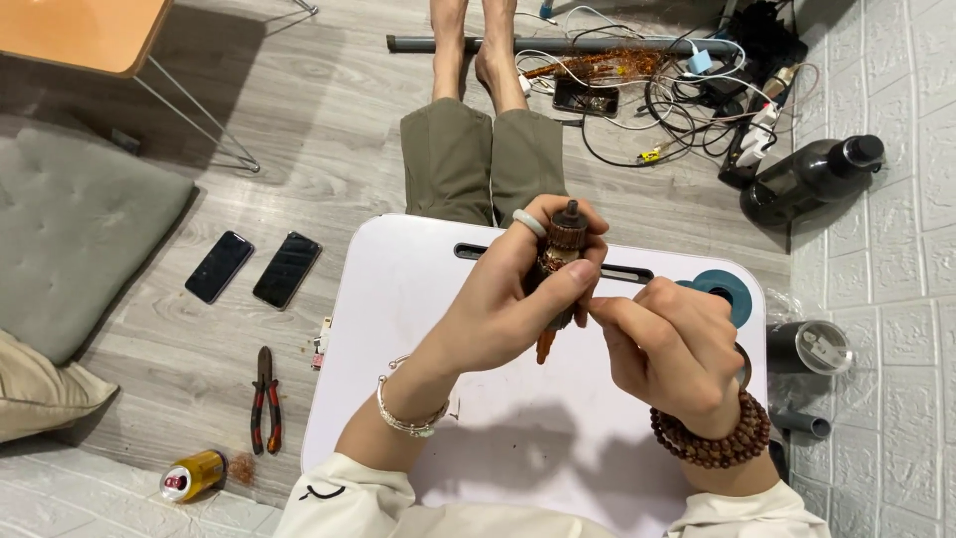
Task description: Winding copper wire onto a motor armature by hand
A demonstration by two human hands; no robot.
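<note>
Holding the motor armature [560, 261] upright over the white table [398, 299], my left hand [508, 304] wraps it; my right hand [672, 349] has fingertips pinched against its side.

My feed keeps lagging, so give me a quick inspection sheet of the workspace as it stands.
Surface: white lap table, mostly bare.
Job's things: motor rotor with copper windings, held upright.
Clutter: pliers, drink can, two phones on the floor.
Grips: left hand wrapped around the rotor; right hand pinching at its side.
Cables: tangled wires and copper strands by the wall.
Surroundings: dark bottle, grey cushion, wood floor.
</note>
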